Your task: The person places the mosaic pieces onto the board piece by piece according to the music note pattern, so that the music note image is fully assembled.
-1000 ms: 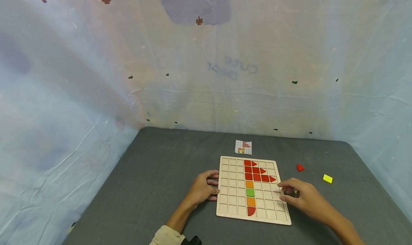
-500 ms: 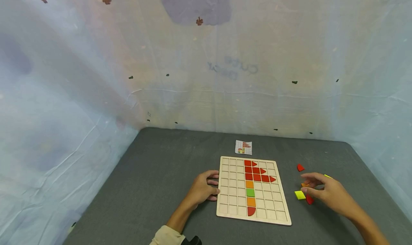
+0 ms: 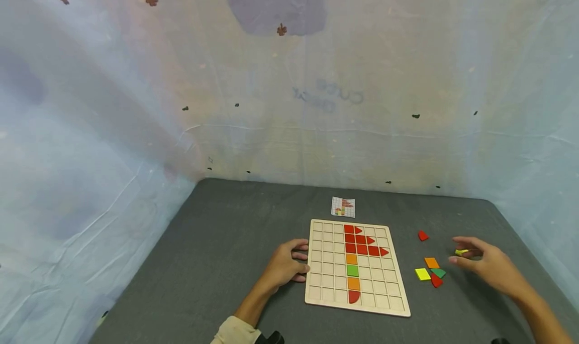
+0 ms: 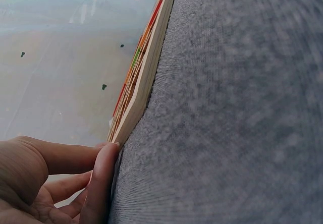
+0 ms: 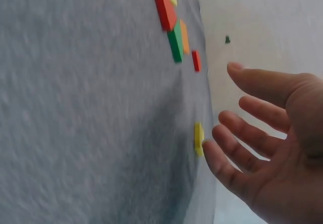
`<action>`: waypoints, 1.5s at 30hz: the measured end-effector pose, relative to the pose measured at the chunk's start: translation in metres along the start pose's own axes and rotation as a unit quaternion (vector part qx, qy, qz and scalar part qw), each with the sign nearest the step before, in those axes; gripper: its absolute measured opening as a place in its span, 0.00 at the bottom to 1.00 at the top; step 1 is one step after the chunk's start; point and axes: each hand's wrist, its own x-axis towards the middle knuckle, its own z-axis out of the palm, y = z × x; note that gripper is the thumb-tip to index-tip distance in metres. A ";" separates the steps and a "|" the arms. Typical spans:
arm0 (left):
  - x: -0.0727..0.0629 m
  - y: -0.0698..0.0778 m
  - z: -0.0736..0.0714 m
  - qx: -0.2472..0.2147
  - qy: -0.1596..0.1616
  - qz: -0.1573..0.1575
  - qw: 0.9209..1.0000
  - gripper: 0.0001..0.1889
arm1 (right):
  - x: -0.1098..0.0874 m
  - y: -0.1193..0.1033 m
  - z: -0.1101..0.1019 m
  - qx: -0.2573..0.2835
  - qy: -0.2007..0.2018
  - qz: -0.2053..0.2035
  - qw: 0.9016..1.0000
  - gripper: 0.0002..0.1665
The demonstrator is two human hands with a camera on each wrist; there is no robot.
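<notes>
My left hand (image 3: 284, 264) holds the left edge of a wooden grid board (image 3: 320, 266), thumb and forefinger at its edge in the left wrist view. Red square and triangular tiles (image 3: 362, 249) fill part of the upper grid. Below them runs a column of orange, green (image 3: 352, 270) and orange tiles, ending in a rounded red tile (image 3: 354, 297). Off to the right, my right hand (image 3: 490, 266) hovers with loosely bent, spread fingers over a yellow tile (image 3: 460, 252). In the right wrist view, the fingertips lie close to that yellow tile (image 5: 198, 139), with nothing held.
Between board and right hand lie loose tiles: yellow (image 3: 422, 274), orange (image 3: 431, 262), green (image 3: 438, 272) and red (image 3: 436, 280). Another red tile (image 3: 423, 235) lies farther back. A small printed pattern card (image 3: 343, 207) is behind the board. A cloth backdrop (image 3: 289, 148) borders the grey table (image 3: 253, 223).
My right hand has moved right, from the board's right edge past the loose tiles to the far yellow tile, uncovering orange, green, red and yellow tiles. My left hand has stayed at the board.
</notes>
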 end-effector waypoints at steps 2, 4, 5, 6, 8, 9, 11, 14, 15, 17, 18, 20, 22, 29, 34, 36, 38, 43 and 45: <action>0.000 0.000 0.000 -0.001 0.000 -0.001 1.000 0.36 | 0.003 0.005 -0.002 -0.005 -0.004 0.010 1.000 0.44; -0.001 0.000 0.000 -0.003 0.000 -0.002 1.000 0.36 | 0.006 0.009 -0.005 -0.010 -0.010 0.018 1.000 0.46; -0.001 0.001 0.000 -0.004 0.000 -0.002 1.000 0.36 | 0.008 0.010 -0.006 -0.011 -0.013 0.020 1.000 0.47; -0.001 0.001 0.000 -0.006 -0.002 0.000 1.000 0.36 | 0.009 0.012 -0.006 -0.014 -0.015 0.021 1.000 0.47; -0.001 0.001 0.000 -0.010 -0.004 0.000 1.000 0.36 | 0.011 0.016 -0.007 -0.019 -0.016 0.020 0.999 0.47; -0.001 0.002 0.000 -0.012 -0.004 0.001 1.000 0.36 | 0.012 0.018 -0.008 -0.021 -0.017 0.020 0.999 0.47; -0.002 0.002 0.000 -0.016 -0.004 0.003 1.000 0.36 | 0.014 0.022 -0.008 -0.028 -0.018 0.018 0.999 0.47; -0.002 0.002 0.000 -0.020 -0.003 0.003 1.000 0.37 | 0.017 0.027 -0.009 -0.036 -0.021 0.015 0.999 0.45; -0.003 0.003 0.000 -0.022 -0.002 0.004 1.000 0.37 | 0.018 0.028 -0.010 -0.038 -0.021 0.014 0.999 0.44; -0.003 0.003 0.000 -0.024 -0.003 0.005 1.000 0.37 | 0.020 0.031 -0.011 -0.041 -0.022 0.012 0.999 0.43; -0.003 0.003 0.000 -0.025 -0.003 0.005 1.000 0.37 | 0.020 0.032 -0.011 -0.042 -0.023 0.012 0.999 0.42; -0.003 0.003 0.000 -0.023 -0.002 0.006 1.000 0.37 | 0.022 0.034 -0.012 -0.045 -0.022 0.009 0.999 0.40; -0.002 0.003 0.000 -0.021 -0.002 0.006 1.000 0.36 | 0.023 0.036 -0.012 -0.051 -0.021 0.008 0.998 0.38; -0.003 0.003 0.000 -0.017 -0.002 0.003 1.000 0.36 | 0.024 0.041 -0.011 -0.064 -0.024 0.002 0.998 0.28; -0.002 0.003 0.000 -0.021 0.000 0.004 1.000 0.37 | 0.023 0.042 -0.010 -0.068 -0.019 0.001 0.998 0.25; -0.002 0.003 0.000 -0.021 0.000 0.002 1.000 0.37 | 0.023 0.042 -0.010 -0.070 -0.015 -0.003 0.997 0.24; -0.002 0.003 0.000 -0.020 0.000 0.001 1.000 0.37 | 0.022 0.041 -0.009 -0.072 -0.010 -0.005 0.997 0.23; -0.002 0.003 0.000 -0.018 0.001 0.001 1.000 0.36 | 0.019 0.039 -0.008 -0.068 -0.015 0.000 0.998 0.23; -0.002 0.003 0.000 -0.014 0.001 -0.001 1.000 0.36 | 0.017 0.038 -0.007 -0.065 -0.018 0.003 0.998 0.23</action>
